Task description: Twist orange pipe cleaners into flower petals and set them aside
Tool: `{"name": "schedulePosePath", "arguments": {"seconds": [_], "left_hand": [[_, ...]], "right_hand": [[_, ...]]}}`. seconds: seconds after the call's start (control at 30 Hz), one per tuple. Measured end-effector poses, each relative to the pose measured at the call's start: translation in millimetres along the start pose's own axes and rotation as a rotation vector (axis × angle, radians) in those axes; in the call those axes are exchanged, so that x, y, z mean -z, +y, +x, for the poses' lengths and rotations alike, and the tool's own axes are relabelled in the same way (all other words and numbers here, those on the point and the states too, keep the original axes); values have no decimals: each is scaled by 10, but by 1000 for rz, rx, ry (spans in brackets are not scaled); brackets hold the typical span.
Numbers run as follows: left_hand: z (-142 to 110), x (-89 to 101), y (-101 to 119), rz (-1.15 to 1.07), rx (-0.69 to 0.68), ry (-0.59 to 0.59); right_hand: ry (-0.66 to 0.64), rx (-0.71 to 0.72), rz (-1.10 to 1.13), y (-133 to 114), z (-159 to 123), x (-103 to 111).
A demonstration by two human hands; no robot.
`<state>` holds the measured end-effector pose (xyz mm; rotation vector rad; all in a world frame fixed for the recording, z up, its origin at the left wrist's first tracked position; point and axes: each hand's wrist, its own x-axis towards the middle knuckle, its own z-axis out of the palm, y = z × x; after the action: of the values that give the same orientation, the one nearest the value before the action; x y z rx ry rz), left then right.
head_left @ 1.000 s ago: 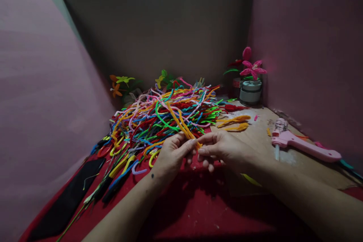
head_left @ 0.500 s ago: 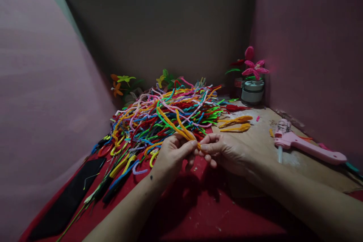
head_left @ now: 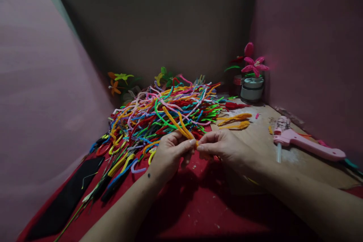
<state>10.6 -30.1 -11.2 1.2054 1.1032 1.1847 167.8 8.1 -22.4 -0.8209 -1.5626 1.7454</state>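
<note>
Red cloth-covered work surface (head_left: 215, 206) bears multicoloured fuzzy-stem heap (head_left: 144, 117), flat black rectangular object (head_left: 65, 200) left, brown board (head_left: 261, 133) right.

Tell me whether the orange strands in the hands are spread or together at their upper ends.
Spread: the orange strands stand apart at their tips, converging at the left hand.

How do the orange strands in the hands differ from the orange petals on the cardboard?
The strands are pinched in the fingers; the petals lie unheld on the cardboard. The strands look thin, spreading apart at their far ends; the petals look broader. Both are orange.
</note>
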Motion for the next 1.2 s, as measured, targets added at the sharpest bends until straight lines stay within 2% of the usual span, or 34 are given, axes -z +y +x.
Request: {"name": "schedulePosePath", "arguments": {"seconds": [0.2,0.43,0.8,1.07,1.2], "left_hand": [[38,11,-38,-124,-19,50],[25,-32,-7,-23,-5,33],[40,-12,-32,8,-9,-8],[36,-21,-18,49,-24,-28],[13,-24,9,111,-44,43]], "right_hand": [[25,-17,-55,-4,-10,-32],[12,-12,-25,5,-19,-34],[-41,-28,66,68,8,-26],[36,-40,124,103,27,-21],[60,-62,157,56,31,-7]]}}
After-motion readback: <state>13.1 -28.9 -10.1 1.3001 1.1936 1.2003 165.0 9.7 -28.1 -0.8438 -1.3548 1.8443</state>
